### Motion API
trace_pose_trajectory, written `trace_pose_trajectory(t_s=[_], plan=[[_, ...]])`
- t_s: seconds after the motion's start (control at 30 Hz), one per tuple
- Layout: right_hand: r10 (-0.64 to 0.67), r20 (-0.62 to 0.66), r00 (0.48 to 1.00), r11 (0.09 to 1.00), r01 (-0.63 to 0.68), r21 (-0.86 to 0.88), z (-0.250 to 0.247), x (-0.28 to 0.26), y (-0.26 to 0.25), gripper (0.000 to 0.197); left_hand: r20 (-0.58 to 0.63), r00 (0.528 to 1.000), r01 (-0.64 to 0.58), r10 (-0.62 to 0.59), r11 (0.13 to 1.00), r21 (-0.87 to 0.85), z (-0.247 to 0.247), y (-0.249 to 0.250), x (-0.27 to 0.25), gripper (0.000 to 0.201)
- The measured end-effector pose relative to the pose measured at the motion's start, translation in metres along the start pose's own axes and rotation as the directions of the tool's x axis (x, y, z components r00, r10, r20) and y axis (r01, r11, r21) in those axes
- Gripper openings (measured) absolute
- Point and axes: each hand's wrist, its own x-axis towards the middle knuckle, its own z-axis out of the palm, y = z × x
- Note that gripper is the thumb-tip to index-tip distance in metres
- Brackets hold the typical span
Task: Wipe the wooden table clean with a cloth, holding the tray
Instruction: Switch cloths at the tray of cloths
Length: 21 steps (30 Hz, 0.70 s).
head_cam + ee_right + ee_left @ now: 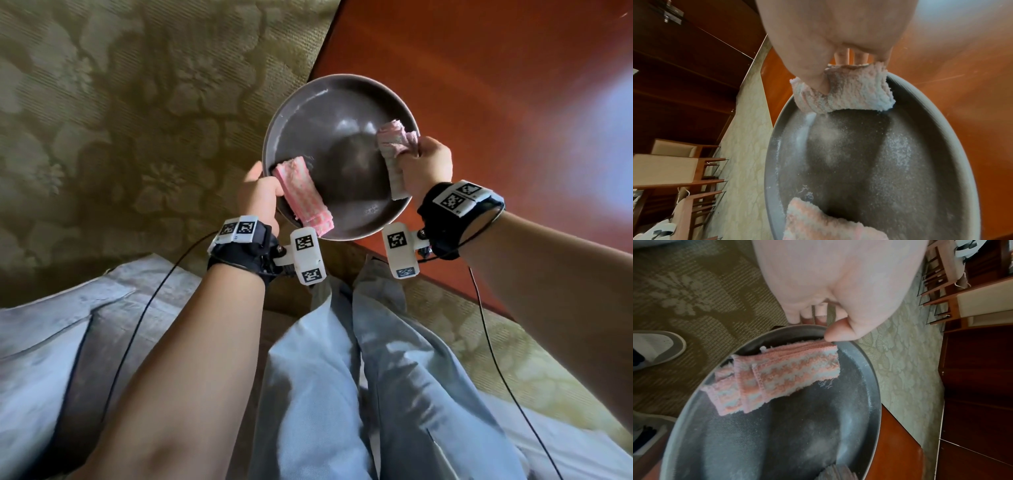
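Both hands pinch the tray (329, 102) rim, left hand (260, 195) over a folded cloth (303, 197), right hand (426, 164) over another cloth (397, 150); keep tray level above desk (479, 68) edge so crumbs stay in.

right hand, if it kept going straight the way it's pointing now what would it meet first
Probably the wooden table. The right hand grips a cloth on the tray rim, fingers pointing beyond it over bare tabletop. Height above it is unclear.

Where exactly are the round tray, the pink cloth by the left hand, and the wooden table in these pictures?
round tray (342, 144): head view, on the bare dark inner surface.
pink cloth (303, 193): head view, on the middle of the folded strip by the left hand.
wooden table (496, 68): head view, on the bare reddish top.
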Motion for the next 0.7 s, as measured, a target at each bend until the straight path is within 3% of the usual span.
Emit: trace_pose_trajectory(t_s=[0.23,0.43,0.57,0.7], plan=[[-0.021,0.007,1.000,0.996,0.021,-0.083,-0.002,-0.004,0.001,0.016,0.010,0.999,-0.047,0.046,0.996,0.070,-0.002,0.002,-0.002,0.069],[-0.049,-0.008,0.999,0.984,0.047,-0.173,-0.010,-0.013,0.002,0.058,0.010,0.997,-0.082,0.081,0.992,0.094,-0.006,-0.005,-0.001,0.070],[-0.245,-0.017,0.969,0.935,0.231,-0.269,-0.019,-0.034,-0.007,0.065,-0.028,0.997,-0.065,0.069,0.991,0.116,-0.009,-0.007,-0.012,0.061],[-0.367,0.137,0.920,0.856,0.392,-0.338,-0.004,-0.052,-0.018,0.069,-0.028,0.998,-0.060,0.065,0.988,0.142,-0.008,-0.007,-0.018,0.057]])
